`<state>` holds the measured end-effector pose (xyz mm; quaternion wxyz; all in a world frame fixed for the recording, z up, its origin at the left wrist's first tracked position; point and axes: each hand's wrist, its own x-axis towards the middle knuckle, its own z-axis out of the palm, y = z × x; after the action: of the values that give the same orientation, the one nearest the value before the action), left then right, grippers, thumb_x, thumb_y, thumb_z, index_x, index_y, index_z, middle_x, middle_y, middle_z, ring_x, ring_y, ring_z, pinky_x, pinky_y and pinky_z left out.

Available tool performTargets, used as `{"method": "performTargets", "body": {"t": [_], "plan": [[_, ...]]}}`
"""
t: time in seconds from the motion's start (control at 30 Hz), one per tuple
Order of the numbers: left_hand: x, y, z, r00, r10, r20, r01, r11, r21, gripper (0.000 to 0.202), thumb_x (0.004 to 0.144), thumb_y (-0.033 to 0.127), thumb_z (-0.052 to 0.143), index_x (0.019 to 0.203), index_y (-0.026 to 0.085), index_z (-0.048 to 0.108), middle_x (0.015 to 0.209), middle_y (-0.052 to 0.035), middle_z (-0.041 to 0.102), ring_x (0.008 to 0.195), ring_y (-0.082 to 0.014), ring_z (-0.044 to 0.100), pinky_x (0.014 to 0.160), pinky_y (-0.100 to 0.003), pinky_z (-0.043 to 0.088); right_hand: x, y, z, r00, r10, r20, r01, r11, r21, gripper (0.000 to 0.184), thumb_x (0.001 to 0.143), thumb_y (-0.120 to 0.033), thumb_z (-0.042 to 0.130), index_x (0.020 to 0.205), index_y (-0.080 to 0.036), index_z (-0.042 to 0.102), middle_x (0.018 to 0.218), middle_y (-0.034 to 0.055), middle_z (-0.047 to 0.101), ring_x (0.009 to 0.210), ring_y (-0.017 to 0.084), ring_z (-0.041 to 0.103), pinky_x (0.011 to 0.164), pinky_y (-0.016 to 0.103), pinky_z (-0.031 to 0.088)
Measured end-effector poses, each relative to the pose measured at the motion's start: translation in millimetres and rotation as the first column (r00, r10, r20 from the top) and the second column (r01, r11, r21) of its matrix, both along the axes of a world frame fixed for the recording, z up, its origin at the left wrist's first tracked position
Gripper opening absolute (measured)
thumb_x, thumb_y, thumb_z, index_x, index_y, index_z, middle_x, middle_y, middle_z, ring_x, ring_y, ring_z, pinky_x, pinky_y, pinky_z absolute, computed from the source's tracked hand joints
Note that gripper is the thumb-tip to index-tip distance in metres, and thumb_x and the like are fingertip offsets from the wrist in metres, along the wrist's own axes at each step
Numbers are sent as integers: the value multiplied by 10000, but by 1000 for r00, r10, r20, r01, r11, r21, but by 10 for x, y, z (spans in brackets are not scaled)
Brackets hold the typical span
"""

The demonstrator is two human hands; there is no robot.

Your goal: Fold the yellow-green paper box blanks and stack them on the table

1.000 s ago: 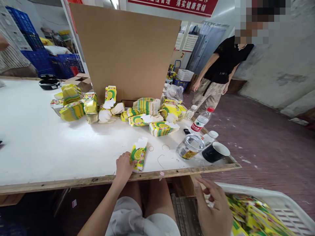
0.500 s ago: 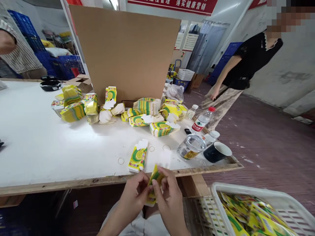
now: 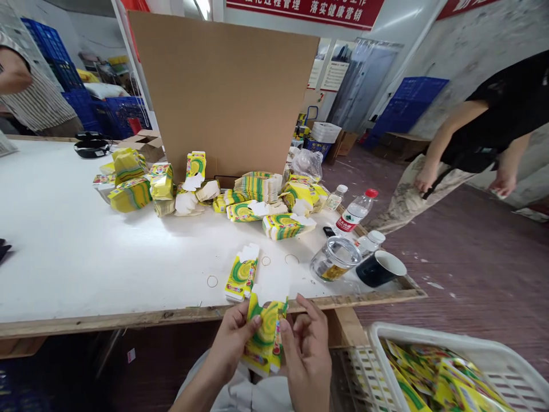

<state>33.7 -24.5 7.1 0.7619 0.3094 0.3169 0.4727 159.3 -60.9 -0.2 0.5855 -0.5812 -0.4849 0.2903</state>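
Observation:
In the head view, my left hand (image 3: pixel 231 343) pinches a small yellow-and-green carton (image 3: pixel 265 332) by its left side, thumb across the front. The carton's broad printed face is toward me, and its white top flaps stand up. Along its right edge rests the thumb of my right hand (image 3: pixel 307 349); the other fingers of that hand are spread apart, off the carton. Just behind, on the white table (image 3: pixel 163 269), lies a similar carton (image 3: pixel 242 272) with its flaps raised. Rubber bands (image 3: pixel 212 281) lie near it.
Stacks of flattened cartons (image 3: pixel 259 186) line a large cardboard sheet (image 3: pixel 227 97). A clear jar (image 3: pixel 335 259), a dark mug (image 3: pixel 381 269) and a red-capped bottle (image 3: pixel 355 212) stand at right. A white basket (image 3: pixel 463 337) holds yellow packets. One person (image 3: pixel 476 126) stands right, another (image 3: pixel 30 86) left.
The carton has turned from edge-on to its broad face and opened out. My right hand has shifted right, its fingers spreading. The person at right has moved farther right.

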Motion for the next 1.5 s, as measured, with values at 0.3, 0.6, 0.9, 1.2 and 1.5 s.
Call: {"method": "performTargets", "body": {"t": [0.3,0.6,0.9,1.2,1.5], "plan": [[106,-182,-77,902,241,-359,-261,965,-8,595,664,660,754,1020,185,788,1101,-107,776,1115,-320,667,1006,-385,517,-54,-3,-246,997,32,67,-23,991,-129,562,943,-501,537,1402,-185,463,1291,138,632,1189,279,606,983,384,491],[183,-285,-261,875,230,-425,-211,973,92,634,805,610,642,1252,162,674,1393,-131,625,1335,-307,528,1146,-375,387,-165,-34,-285,996,18,91,-7,992,-125,485,982,-520,432,1299,-166,535,1183,157,684,1150,274,642,935,354,530],[66,-90,-36,980,74,-183,-81,996,-29,512,693,514,805,1084,187,760,1202,-127,744,1202,-342,629,1069,-446,465,-58,0,-153,995,10,99,-2,997,-76,479,962,-558,474,1203,-199,679,1091,132,745,1081,287,682,909,366,554],[-19,49,-170,965,186,-188,-201,977,-68,487,553,437,912,920,153,764,895,-81,814,840,-268,756,732,-308,620,-97,40,-31,983,168,70,-167,986,-24,305,983,-374,510,1203,-232,666,1145,85,722,1072,225,671,939,290,513],[-130,195,-491,903,200,-381,-236,970,-50,640,452,517,917,972,187,742,948,-43,821,967,-295,748,779,-293,639,1,68,-145,993,51,102,-56,997,48,166,925,-273,544,830,-198,658,867,45,685,817,185,633,758,260,494]]}}
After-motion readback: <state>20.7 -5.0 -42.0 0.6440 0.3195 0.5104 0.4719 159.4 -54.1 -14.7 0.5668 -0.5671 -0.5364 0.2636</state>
